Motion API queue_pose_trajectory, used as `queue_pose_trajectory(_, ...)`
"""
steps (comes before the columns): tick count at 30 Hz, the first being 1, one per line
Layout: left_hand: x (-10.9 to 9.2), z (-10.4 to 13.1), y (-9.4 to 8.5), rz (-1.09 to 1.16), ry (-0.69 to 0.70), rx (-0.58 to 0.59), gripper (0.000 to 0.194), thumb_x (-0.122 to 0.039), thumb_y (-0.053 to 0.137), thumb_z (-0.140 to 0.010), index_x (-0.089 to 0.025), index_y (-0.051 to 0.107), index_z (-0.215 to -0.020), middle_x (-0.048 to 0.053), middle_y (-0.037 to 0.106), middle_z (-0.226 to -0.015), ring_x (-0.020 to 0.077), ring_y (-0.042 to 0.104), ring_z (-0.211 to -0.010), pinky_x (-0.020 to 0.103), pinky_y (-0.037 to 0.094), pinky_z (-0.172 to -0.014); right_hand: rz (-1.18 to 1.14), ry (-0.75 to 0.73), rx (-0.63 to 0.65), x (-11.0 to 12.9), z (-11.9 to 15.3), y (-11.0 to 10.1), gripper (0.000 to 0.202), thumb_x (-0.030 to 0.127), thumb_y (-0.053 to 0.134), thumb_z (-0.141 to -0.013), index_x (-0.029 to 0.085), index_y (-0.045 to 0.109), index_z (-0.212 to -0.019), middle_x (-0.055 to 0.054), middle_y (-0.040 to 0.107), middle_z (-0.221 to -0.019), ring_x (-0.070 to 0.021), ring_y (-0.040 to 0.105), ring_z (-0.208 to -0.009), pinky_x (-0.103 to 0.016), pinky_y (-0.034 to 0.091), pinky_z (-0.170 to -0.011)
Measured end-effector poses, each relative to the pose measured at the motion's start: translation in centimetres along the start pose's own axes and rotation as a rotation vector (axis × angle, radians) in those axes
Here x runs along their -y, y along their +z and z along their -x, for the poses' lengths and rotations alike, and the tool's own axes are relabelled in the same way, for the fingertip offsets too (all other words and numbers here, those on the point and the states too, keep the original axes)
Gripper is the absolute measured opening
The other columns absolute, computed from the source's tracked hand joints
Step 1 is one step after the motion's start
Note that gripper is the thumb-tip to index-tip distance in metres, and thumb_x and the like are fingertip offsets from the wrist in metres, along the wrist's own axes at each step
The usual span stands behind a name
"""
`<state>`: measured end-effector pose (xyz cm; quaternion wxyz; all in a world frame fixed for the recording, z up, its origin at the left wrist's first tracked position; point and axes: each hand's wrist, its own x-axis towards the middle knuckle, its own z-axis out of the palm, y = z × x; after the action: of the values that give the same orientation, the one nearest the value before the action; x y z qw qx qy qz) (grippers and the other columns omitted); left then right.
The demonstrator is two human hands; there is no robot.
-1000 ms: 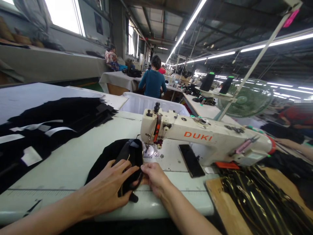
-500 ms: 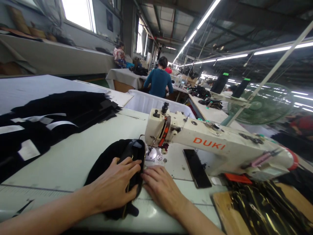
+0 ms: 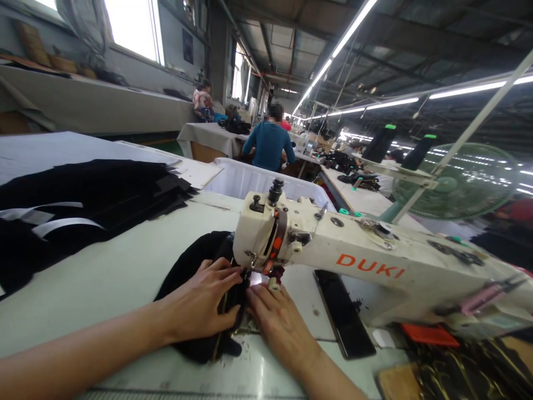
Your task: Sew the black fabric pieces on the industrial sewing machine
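Note:
A black fabric piece (image 3: pixel 185 269) with a gold-toothed zipper lies curved on the sewing table, its right edge at the needle area of a white sewing machine (image 3: pixel 308 239). My left hand (image 3: pixel 210 297) rests over the piece with fingers stretched forward and thumb apart, pressing it down. Flat beside the piece's right edge lies my right hand (image 3: pixel 277 319), its fingertips close under the machine head near the lit needle plate (image 3: pixel 256 278). The needle and the contact at the fabric edge are partly hidden by fingers and machine head.
Stacked black fabric pieces (image 3: pixel 104 191) with white strips lie at left. A dark phone (image 3: pixel 345 314) and red object (image 3: pixel 430 334) sit under the machine arm. Black strips with gold zippers (image 3: pixel 470 369) are at lower right. Behind stand a white bin (image 3: pixel 266 176) and a seated person (image 3: pixel 268 144).
Both hands and the black fabric piece have moved forward toward the needle; the right fingertips are now under the machine head. The view has shifted slightly.

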<state>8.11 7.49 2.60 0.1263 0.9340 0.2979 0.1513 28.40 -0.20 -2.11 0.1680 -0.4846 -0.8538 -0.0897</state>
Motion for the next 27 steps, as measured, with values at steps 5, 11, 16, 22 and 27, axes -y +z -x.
queue_pose_trajectory(5, 0.4, 0.1, 0.4, 0.020, 0.041, -0.050, 0.026, -0.024, 0.064, -0.078, -0.024, 0.070, -0.103, 0.008, 0.072, -0.114, 0.0305, 0.056, -0.113, 0.045, 0.041, -0.103, 0.001, 0.008, -0.001, 0.4, 0.2, 0.3, 0.040, 0.010, 0.059, -0.094, 0.009, 0.055, -0.134, -0.012, 0.065, -0.129, -0.0281, 0.057, -0.121, -0.046, 0.046, -0.110)
queue_pose_trajectory(11, 0.6, -0.3, 0.7, 0.042, 0.041, -0.098, 0.024, -0.022, 0.066, -0.076, -0.024, 0.071, -0.100, 0.006, 0.073, -0.112, 0.0292, 0.057, -0.112, 0.044, 0.040, -0.105, 0.044, -0.002, -0.013, 0.2, 0.4, 0.7, 0.043, 0.009, 0.060, -0.092, 0.008, 0.055, -0.136, -0.013, 0.064, -0.132, -0.0301, 0.056, -0.123, -0.046, 0.048, -0.109)
queue_pose_trajectory(16, 0.8, -0.1, 1.0, 0.044, 0.038, -0.096, 0.025, -0.022, 0.065, -0.076, -0.025, 0.070, -0.100, 0.006, 0.074, -0.106, 0.0290, 0.058, -0.110, 0.045, 0.040, -0.104, 0.069, -0.019, -0.097, 0.0, 0.8, 1.2, 0.044, 0.009, 0.061, -0.092, 0.008, 0.055, -0.136, -0.013, 0.065, -0.131, -0.0296, 0.057, -0.124, -0.046, 0.050, -0.107)
queue_pose_trajectory(22, 0.3, -0.2, 0.9, 0.020, 0.018, -0.087, 0.028, -0.025, 0.066, -0.078, -0.025, 0.070, -0.106, 0.007, 0.074, -0.108, 0.0308, 0.056, -0.115, 0.048, 0.040, -0.106, 0.050, -0.013, -0.062, -0.1, 0.6, 0.9, 0.043, 0.011, 0.057, -0.095, 0.009, 0.053, -0.138, -0.012, 0.065, -0.131, -0.0288, 0.058, -0.123, -0.045, 0.050, -0.106)
queue_pose_trajectory(27, 0.8, 0.1, -1.2, -0.002, -0.001, 0.128, 0.047, -0.048, 0.061, -0.089, -0.023, 0.064, -0.130, 0.013, 0.065, -0.132, 0.0388, 0.048, -0.131, 0.063, 0.034, -0.110, 0.009, -0.033, -0.040, -0.1, 0.4, 0.0, 0.040, 0.009, 0.057, -0.094, 0.010, 0.055, -0.134, -0.013, 0.064, -0.131, -0.0298, 0.056, -0.123, -0.046, 0.048, -0.108)
